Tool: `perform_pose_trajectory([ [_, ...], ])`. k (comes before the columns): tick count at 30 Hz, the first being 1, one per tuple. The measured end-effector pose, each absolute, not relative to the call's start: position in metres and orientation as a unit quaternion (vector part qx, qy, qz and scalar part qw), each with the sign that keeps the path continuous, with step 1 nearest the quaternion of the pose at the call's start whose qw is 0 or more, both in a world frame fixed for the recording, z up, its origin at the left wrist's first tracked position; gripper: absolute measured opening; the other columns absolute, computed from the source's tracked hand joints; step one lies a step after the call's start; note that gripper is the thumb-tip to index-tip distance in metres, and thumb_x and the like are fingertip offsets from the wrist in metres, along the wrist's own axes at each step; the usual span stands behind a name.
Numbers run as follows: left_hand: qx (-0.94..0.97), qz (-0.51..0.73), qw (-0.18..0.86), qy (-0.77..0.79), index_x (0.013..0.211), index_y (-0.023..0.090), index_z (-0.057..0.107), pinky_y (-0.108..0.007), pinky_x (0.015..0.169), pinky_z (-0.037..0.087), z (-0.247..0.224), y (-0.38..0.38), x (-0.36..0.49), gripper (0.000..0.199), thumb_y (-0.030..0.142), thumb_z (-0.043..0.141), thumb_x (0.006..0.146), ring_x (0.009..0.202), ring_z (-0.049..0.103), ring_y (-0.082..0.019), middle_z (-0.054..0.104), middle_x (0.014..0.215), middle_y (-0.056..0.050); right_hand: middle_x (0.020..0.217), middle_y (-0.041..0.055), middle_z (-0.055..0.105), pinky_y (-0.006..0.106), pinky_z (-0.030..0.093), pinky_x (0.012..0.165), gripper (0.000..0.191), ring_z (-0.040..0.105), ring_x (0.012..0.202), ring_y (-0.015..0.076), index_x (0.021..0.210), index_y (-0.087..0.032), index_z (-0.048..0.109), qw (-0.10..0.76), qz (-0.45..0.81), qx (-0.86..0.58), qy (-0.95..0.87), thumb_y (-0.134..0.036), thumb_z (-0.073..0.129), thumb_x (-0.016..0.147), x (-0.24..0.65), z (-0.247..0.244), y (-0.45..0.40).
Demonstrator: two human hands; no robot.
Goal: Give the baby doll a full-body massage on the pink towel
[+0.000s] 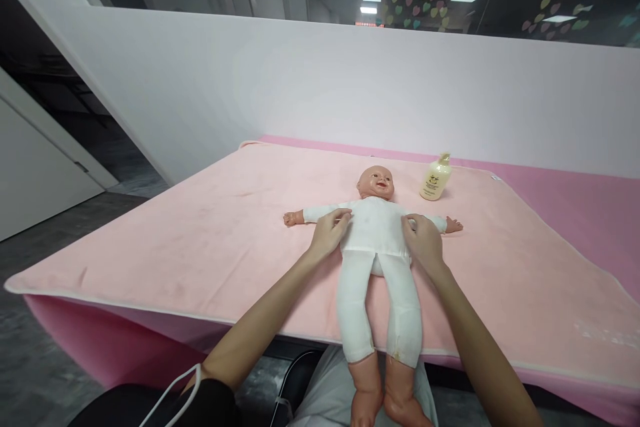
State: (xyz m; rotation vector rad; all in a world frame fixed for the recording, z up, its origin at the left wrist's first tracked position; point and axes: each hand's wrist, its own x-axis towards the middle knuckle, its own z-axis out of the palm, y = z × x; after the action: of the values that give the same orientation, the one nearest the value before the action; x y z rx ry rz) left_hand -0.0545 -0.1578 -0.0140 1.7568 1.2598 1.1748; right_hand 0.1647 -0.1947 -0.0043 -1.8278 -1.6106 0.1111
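Fingers (342,213) of left hand (327,233) curled at one side of baby doll's (375,230) white cloth torso, right hand (424,240) curled at other side; can't tell if either pinches fabric. Doll face-up between both sets of fingers, head (375,183) just beyond them, arms spread outward past each hand, bare feet (367,390) nearer wearer, past table edge. Cream pump bottle (435,179) upright beyond right fingers. Pink blanket (200,233) underneath; white partition (300,80) farthest out.
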Motion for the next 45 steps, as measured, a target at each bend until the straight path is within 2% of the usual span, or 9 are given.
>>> perform_pose_trajectory([
  [4,0.648,0.479,0.351,0.476,0.091,0.017,0.067,-0.032,0.081,0.047,-0.014,-0.158,-0.054,0.03,0.037,0.047,0.081,0.086,0.063,-0.02,0.069,0.086,-0.005,0.077,0.0072,0.068,0.029,0.041,0.071,0.033,0.06,0.075,0.0202,0.073,-0.018,0.064,0.404,0.048,-0.713,-0.571,-0.033,0.037,0.083,0.169,0.0,-0.194],
  [7,0.631,0.49,0.381,0.465,0.086,0.017,0.066,-0.031,0.077,0.047,-0.016,-0.16,-0.051,0.03,0.039,0.048,0.08,0.08,0.063,-0.018,0.068,0.077,-0.004,0.069,0.0059,0.066,0.027,0.039,0.067,0.032,0.059,0.069,0.0182,0.066,-0.018,0.062,0.427,0.044,-0.71,-0.559,-0.031,0.038,0.082,0.168,0.001,-0.195],
  [15,0.528,0.528,0.483,0.458,0.078,0.017,0.066,-0.025,0.066,0.045,-0.015,-0.157,-0.05,0.023,0.035,0.054,0.073,0.064,0.059,-0.013,0.063,0.064,-0.002,0.065,0.0038,0.064,0.023,0.028,0.056,0.029,0.053,0.061,0.0142,0.068,-0.018,0.063,0.388,0.018,-0.724,-0.57,-0.029,0.041,0.083,0.161,-0.003,-0.197],
  [23,0.448,0.543,0.55,0.449,0.079,0.017,0.066,-0.022,0.056,0.042,-0.016,-0.15,-0.053,0.02,0.031,0.056,0.069,0.055,0.055,-0.01,0.06,0.061,-0.001,0.063,0.0034,0.063,0.024,0.022,0.053,0.028,0.048,0.056,0.0124,0.071,-0.017,0.065,0.362,0.006,-0.735,-0.573,-0.028,0.042,0.084,0.161,-0.004,-0.196],
  [32,0.43,0.555,0.545,0.459,0.077,0.015,0.065,-0.023,0.056,0.044,-0.006,-0.151,-0.056,0.021,0.03,0.055,0.067,0.053,0.054,-0.01,0.059,0.06,-0.001,0.065,0.0031,0.063,0.024,0.021,0.054,0.027,0.047,0.057,0.0119,0.072,-0.018,0.065,0.343,0.015,-0.748,-0.568,-0.027,0.042,0.084,0.161,-0.002,-0.196],
  [45,0.366,0.653,0.445,0.491,0.076,0.015,0.064,-0.021,0.047,0.039,-0.015,-0.126,-0.083,0.022,0.027,0.05,0.064,0.044,0.047,-0.007,0.055,0.057,0.002,0.066,0.0042,0.061,0.023,0.022,0.054,0.028,0.042,0.057,0.0121,0.069,-0.017,0.064,0.343,0.027,-0.765,-0.544,-0.028,0.042,0.083,0.176,-0.004,-0.192],
])
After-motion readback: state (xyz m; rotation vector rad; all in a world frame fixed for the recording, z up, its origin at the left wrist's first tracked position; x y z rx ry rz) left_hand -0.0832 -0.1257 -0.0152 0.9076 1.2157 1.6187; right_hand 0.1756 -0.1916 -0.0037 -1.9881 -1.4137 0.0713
